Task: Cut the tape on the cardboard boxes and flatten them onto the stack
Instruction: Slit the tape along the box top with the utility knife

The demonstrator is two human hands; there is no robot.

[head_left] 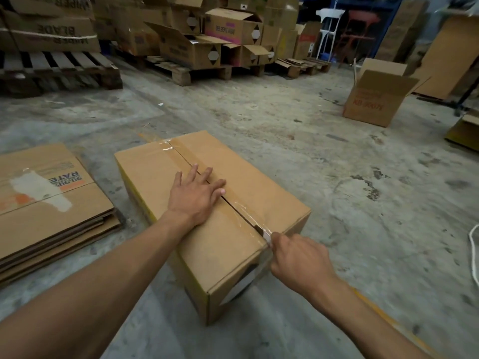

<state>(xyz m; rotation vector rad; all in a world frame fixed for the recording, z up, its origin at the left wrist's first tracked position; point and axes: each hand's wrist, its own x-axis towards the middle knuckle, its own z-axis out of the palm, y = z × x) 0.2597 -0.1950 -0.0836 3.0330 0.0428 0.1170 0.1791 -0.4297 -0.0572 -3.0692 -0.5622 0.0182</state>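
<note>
Left hand lies flat with fingers spread on top of the sealed cardboard box, palm across the taped centre seam; looks like it's pinning the box so it won't slide under the cut. Right hand is clenched around a small tool at the near end of the seam. Only a pale tip shows, likely a cutter blade, can't confirm. The tip sits right where the clear tape wraps over the near top edge, a sensible start for running the cut along the seam toward the far end. Tape over the seam looks mostly intact, so the cut is just starting, my read.

The box stands on the concrete floor, centre near. Stack of flattened boxes lies just left of it, close enough to drop this one on after. Open-flapped box far right. Pallets with more boxes along the far side.
</note>
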